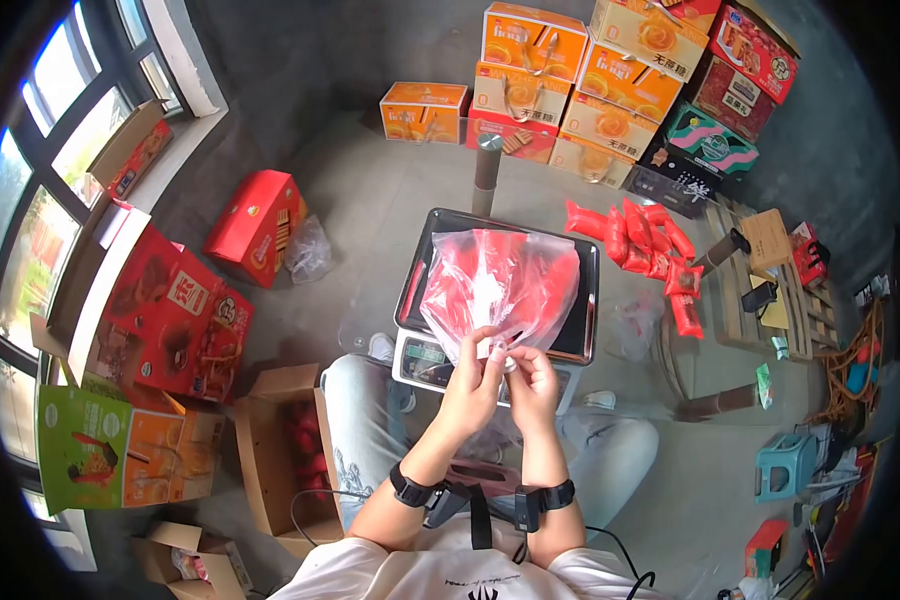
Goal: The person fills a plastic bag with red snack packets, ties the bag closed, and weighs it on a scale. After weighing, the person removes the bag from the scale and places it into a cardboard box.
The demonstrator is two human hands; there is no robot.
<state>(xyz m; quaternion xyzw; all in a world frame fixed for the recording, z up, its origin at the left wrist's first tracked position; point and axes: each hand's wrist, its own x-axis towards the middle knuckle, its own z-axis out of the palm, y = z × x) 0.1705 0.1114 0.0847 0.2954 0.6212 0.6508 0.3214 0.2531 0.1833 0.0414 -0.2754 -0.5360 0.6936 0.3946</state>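
The plastic bag [500,275] lies with axis front to back, gathered end nearest.

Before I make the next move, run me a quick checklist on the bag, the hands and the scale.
1. Clear bag over the black tray: ok, with red contents showing inside.
2. Both hands on the bag's gathered end: ok, left hand and right hand pinch it at the near side.
3. Bag closed: cannot tell, fingers cover the gathered end.
4. Hands off the bag for a clean weight: not ok, both hold it.
5. Scale display readable: cannot tell, it is in view but the digits are too small.
6. Loose red packets clear of the tray: ok, they lie to its right.
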